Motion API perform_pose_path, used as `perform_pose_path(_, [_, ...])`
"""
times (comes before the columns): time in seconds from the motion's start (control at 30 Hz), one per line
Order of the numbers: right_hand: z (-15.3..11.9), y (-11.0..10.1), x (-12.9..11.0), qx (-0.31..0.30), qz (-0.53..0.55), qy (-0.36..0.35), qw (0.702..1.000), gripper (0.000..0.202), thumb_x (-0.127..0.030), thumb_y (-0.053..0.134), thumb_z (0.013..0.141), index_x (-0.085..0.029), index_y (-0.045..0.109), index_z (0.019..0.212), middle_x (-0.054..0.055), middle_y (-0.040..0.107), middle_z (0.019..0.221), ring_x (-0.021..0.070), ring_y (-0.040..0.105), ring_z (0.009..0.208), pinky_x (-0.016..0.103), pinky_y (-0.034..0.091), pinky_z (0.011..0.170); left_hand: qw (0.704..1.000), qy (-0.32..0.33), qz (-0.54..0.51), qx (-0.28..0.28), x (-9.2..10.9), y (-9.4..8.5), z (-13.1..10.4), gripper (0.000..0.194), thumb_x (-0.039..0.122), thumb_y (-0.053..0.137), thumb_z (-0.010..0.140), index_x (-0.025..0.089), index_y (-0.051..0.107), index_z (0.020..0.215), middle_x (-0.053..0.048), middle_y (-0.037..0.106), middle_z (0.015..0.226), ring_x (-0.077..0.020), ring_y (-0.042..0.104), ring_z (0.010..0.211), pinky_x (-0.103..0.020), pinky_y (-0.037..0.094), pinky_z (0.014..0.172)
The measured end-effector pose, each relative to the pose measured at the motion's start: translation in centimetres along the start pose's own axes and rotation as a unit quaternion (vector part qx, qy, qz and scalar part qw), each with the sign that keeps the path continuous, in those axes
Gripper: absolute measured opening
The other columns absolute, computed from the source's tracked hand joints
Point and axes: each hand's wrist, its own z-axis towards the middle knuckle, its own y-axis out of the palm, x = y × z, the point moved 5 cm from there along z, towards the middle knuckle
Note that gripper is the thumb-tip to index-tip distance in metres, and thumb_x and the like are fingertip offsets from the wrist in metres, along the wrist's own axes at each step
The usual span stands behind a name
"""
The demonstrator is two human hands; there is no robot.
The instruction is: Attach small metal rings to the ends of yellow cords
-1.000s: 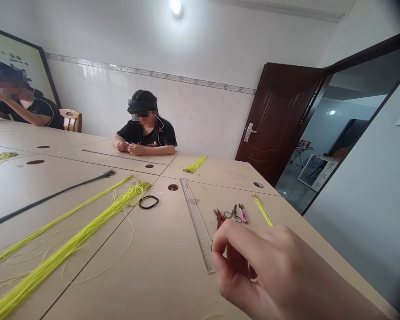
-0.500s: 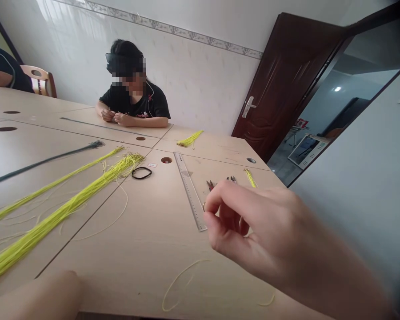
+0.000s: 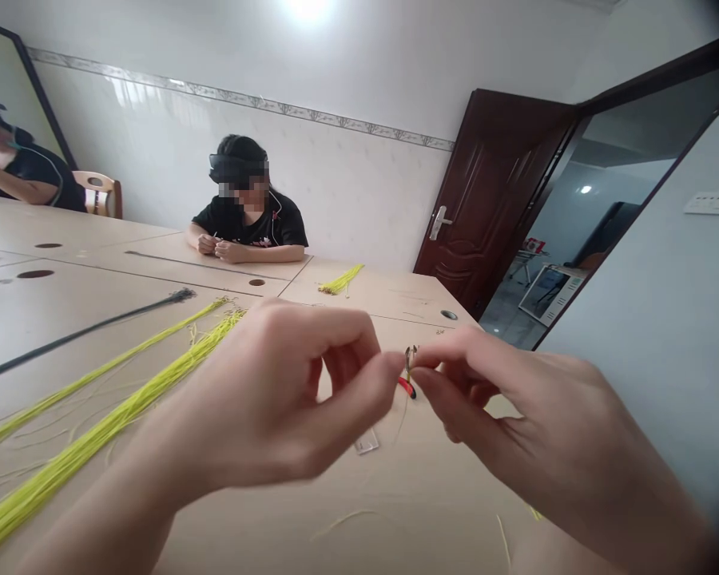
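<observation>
My left hand (image 3: 299, 391) is closed in a pinch, thumb tip against the index finger. Facing it, nearly touching, my right hand (image 3: 509, 411) pinches something too small to make out. A thin pale cord (image 3: 403, 422) hangs just below the fingertips; which hand it belongs to, I cannot tell. Behind the fingertips lies a small cutting tool with red handles (image 3: 406, 388), partly covered. The end of a clear ruler (image 3: 367, 442) shows under my left hand, which hides the rest. A large bundle of yellow cords (image 3: 113, 419) stretches past my left forearm.
A thinner yellow bundle (image 3: 125, 359) and a dark grey bundle (image 3: 84, 331) lie further left. A short yellow bundle (image 3: 341, 279) is at the back. Loose cord pieces (image 3: 353, 517) lie in front. Across the table (image 3: 264, 527) sits a co-worker (image 3: 248, 216); another person (image 3: 29, 172) is far left.
My left hand has risen from the lower left to meet my right hand, which has shifted slightly right. The view has tilted up. The left hand now covers most of the ruler.
</observation>
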Motion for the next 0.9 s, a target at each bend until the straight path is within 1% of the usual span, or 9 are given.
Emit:
perform_pose_path(0.03, [-0.1, -0.2, -0.1, 0.006, -0.001, -0.004, 1.000, 0.008, -0.026, 0.049, 0.089, -0.025, 0.055, 0.084, -0.010, 0.051, 0.053, 0.0048, 0.046, 0.044, 0.015, 0.037, 0.042, 1.000, 0.014, 0.027, -0.004, 0.5, 0.1, 0.2, 0.029, 0.039, 0.055, 0.084, 0.018, 0.057, 0.064, 0.005, 0.053, 0.052, -0.0070, 0.046, 0.045, -0.019, 0.034, 0.042])
perform_pose_path(0.1, [-0.1, -0.5, -0.3, 0.013, -0.003, -0.010, 1.000, 0.008, -0.025, 0.049, 0.090, -0.024, 0.055, 0.084, -0.010, 0.050, 0.052, 0.0049, 0.046, 0.044, 0.015, 0.037, 0.043, 0.997, 0.025, 0.064, -0.034, 1.1, 0.6, 0.4, 0.030, 0.042, 0.047, 0.087, 0.021, 0.057, 0.067, 0.005, 0.054, 0.051, -0.0075, 0.047, 0.043, -0.020, 0.032, 0.039])
perform_pose_path(0.2, [-0.2, -0.6, -0.3, 0.018, -0.004, -0.004, 1.000, 0.009, -0.025, 0.049, 0.090, -0.023, 0.055, 0.084, -0.010, 0.052, 0.053, 0.0046, 0.048, 0.044, 0.016, 0.037, 0.042, 0.995, 0.018, 0.023, -0.090, 1.5, 1.5, 0.3, 0.027, 0.039, 0.040, 0.090, 0.023, 0.057, 0.076, 0.006, 0.059, 0.058, -0.0079, 0.053, 0.049, -0.017, 0.035, 0.038])
perform_pose_path(0.33, [-0.1, -0.7, 0.0, 0.027, 0.002, 0.004, 1.000, 0.010, -0.027, 0.049, 0.091, -0.024, 0.056, 0.084, -0.010, 0.054, 0.054, 0.0044, 0.050, 0.043, 0.016, 0.037, 0.042, 0.993, 0.010, -0.042, -0.108, 2.0, 1.5, 0.0, 0.020, 0.034, 0.043, 0.089, 0.024, 0.057, 0.079, 0.006, 0.060, 0.060, -0.0067, 0.057, 0.050, -0.013, 0.036, 0.038])
perform_pose_path(0.47, [0.0, -0.5, 0.3, 0.002, 0.014, 0.018, 1.000, 0.009, -0.026, 0.048, 0.091, -0.024, 0.054, 0.085, -0.011, 0.053, 0.053, 0.0044, 0.050, 0.044, 0.015, 0.037, 0.042, 0.991, -0.032, -0.037, -0.125, 1.7, 1.9, -0.1, 0.016, 0.037, 0.047, 0.087, 0.025, 0.057, 0.083, 0.006, 0.062, 0.065, -0.0076, 0.057, 0.049, -0.015, 0.040, 0.040])
perform_pose_path(0.6, [-0.3, -0.5, 0.4, 0.012, 0.015, 0.015, 1.000, 0.009, -0.026, 0.047, 0.092, -0.026, 0.053, 0.086, -0.011, 0.051, 0.053, 0.0043, 0.047, 0.044, 0.016, 0.036, 0.043, 0.989, -0.030, -0.061, -0.130, 1.6, 2.2, 0.0, 0.017, 0.039, 0.045, 0.089, 0.027, 0.057, 0.088, 0.006, 0.062, 0.067, -0.0082, 0.058, 0.051, -0.015, 0.043, 0.042])
perform_pose_path(0.67, [-0.4, -0.5, 0.3, 0.014, 0.014, 0.009, 1.000, 0.009, -0.026, 0.047, 0.092, -0.026, 0.054, 0.085, -0.011, 0.051, 0.053, 0.0043, 0.047, 0.044, 0.016, 0.035, 0.043, 0.985, -0.038, -0.087, -0.144, 1.7, 2.2, -0.1, 0.019, 0.038, 0.044, 0.089, 0.024, 0.058, 0.084, 0.005, 0.062, 0.066, -0.0085, 0.058, 0.053, -0.015, 0.044, 0.044])
perform_pose_path(0.77, [-0.4, -0.6, 0.1, 0.019, 0.013, -0.002, 1.000, 0.009, -0.025, 0.047, 0.091, -0.025, 0.053, 0.084, -0.011, 0.052, 0.054, 0.0037, 0.047, 0.043, 0.015, 0.035, 0.042, 0.978, -0.070, -0.123, -0.154, 1.9, 2.1, -0.1, 0.023, 0.035, 0.046, 0.089, 0.020, 0.059, 0.077, 0.004, 0.061, 0.064, -0.0087, 0.059, 0.052, -0.015, 0.046, 0.045])
perform_pose_path(0.9, [-0.4, -0.7, 0.0, 0.030, 0.009, -0.009, 0.999, 0.007, -0.024, 0.049, 0.090, -0.025, 0.054, 0.086, -0.011, 0.054, 0.054, 0.0036, 0.049, 0.043, 0.015, 0.035, 0.042, 0.975, -0.088, -0.146, -0.144, 2.1, 2.0, 0.0, 0.013, 0.027, 0.053, 0.084, 0.020, 0.060, 0.076, 0.005, 0.060, 0.058, -0.0081, 0.057, 0.048, -0.015, 0.046, 0.044])
